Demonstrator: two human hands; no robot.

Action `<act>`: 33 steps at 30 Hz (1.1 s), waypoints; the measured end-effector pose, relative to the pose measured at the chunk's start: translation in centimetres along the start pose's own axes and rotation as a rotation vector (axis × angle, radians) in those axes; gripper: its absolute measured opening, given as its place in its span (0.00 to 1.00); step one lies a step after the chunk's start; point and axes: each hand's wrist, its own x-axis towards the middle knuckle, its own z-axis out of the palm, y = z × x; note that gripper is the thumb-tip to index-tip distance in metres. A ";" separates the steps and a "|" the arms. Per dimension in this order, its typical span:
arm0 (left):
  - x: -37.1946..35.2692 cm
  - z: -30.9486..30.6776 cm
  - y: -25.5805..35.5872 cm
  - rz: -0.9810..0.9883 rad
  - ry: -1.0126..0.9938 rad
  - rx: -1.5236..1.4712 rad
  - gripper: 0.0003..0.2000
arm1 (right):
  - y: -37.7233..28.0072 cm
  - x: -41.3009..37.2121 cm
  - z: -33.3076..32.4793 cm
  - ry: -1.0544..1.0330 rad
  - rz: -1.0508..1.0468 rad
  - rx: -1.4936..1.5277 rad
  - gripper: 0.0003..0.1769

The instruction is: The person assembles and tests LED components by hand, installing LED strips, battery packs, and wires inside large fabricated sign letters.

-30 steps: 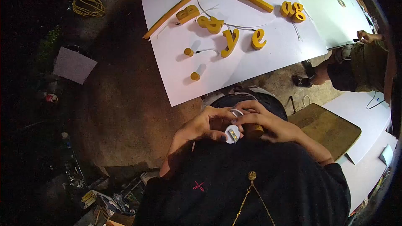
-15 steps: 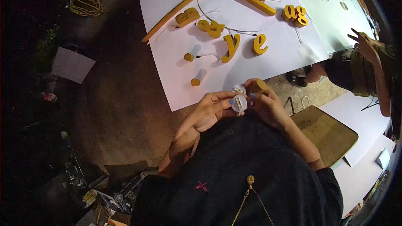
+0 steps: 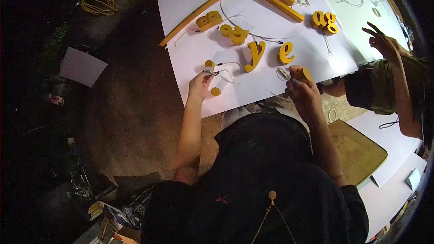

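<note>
Letters (image 3: 257,55) beyond both hands (image 3: 199,86)

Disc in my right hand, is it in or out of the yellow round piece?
Out: the disc is beside the yellow round piece, fingers between them.

The left forearm (image 3: 188,131) extends forward; the left hand (image 3: 200,86) is closed in a fingertip pinch. The right forearm (image 3: 326,147) extends forward, angled inward; the right hand (image 3: 305,94) is closed in a grip, fingers bent. Both hands are well apart.
</note>
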 end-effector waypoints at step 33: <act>-15.7 14.2 2.1 0.556 -0.807 0.307 0.22 | -0.5 -1.9 7.0 -0.352 0.233 0.140 0.18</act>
